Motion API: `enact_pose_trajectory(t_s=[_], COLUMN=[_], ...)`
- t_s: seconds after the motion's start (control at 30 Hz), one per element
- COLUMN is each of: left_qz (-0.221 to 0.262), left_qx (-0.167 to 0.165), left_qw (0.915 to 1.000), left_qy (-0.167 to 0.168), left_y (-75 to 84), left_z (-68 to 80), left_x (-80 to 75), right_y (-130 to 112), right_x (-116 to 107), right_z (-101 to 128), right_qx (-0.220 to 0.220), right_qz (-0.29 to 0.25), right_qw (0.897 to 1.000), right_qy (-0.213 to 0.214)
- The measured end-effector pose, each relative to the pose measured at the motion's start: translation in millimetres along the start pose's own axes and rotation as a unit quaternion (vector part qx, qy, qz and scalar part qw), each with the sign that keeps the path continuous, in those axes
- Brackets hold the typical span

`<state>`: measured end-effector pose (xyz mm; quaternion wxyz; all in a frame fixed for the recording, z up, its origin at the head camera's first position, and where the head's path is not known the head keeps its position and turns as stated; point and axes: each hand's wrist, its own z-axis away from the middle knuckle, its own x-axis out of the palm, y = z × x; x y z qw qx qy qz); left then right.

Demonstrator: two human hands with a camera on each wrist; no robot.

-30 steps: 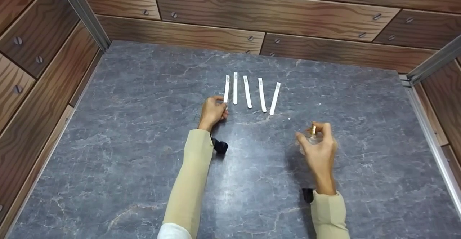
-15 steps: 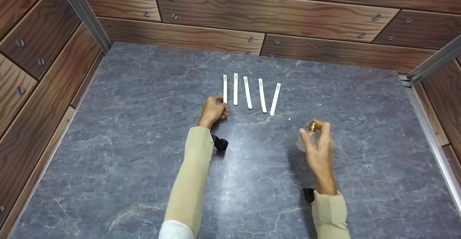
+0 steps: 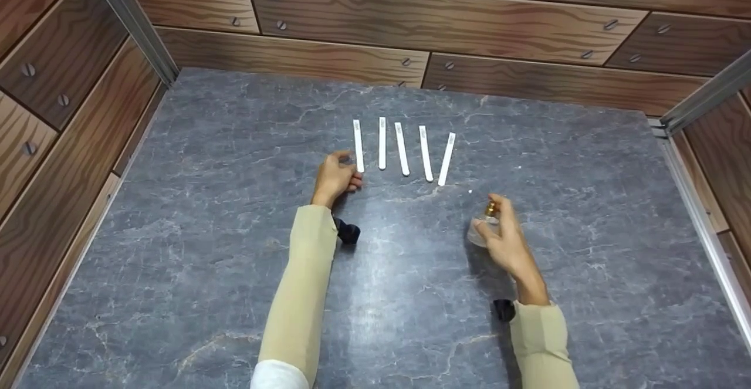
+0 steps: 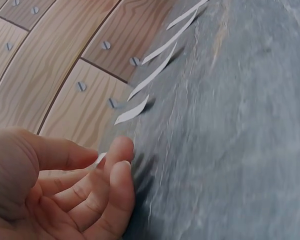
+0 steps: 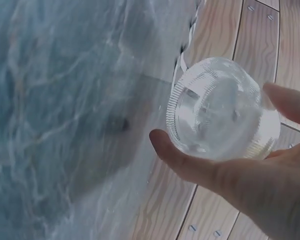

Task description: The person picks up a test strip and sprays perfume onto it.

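The right hand (image 3: 507, 245) holds a clear glass bottle (image 3: 480, 232) with a gold top in a curled grip, lifted above the grey counter (image 3: 205, 230). The left hand (image 3: 332, 176) rests loosely curled, holding nothing — fingertips at the near end of the leftmost of five white strips (image 3: 357, 153).

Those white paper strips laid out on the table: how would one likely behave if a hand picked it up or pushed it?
Each paper strip looks thin and flat, so probably light and bendy. In the left wrist view some ends curl off the table, so a fingertip could likely get under one. A push would probably slide it.
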<state>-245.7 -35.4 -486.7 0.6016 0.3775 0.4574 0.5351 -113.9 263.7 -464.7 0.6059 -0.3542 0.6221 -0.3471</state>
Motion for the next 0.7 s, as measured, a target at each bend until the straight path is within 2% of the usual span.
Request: enact_pose_trajectory(t_s=[0.2,0.33,0.47,0.6,0.7], left_qz=[-0.036,-0.059,-0.087,-0.141,-0.167], left_qx=[0.015,0.050,0.094,0.149,0.195], left_qw=[0.9992,0.9970,0.9918,0.9785,0.9659], left_qy=[-0.003,-0.002,0.009,0.022,0.033], left_y=[-4.8,-5.2,-3.8,-0.5,1.5], left_z=[11.5,24.2,37.8,53.4,68.7], left_x=[-11.3,-19.7,-28.0,-33.7,-39.7], right_y=[9,11,10,12,16], right_x=[7,9,10,-2,-22], right_z=[-6,-8,-11,-10,-8], right_qx=[-0.043,-0.054,-0.056,-0.066,-0.068], right_qz=[0.065,0.101,0.122,0.118,0.126], right_qw=[0.997,0.993,0.991,0.991,0.990], right_qy=[0.017,0.027,0.005,-0.010,-0.003])
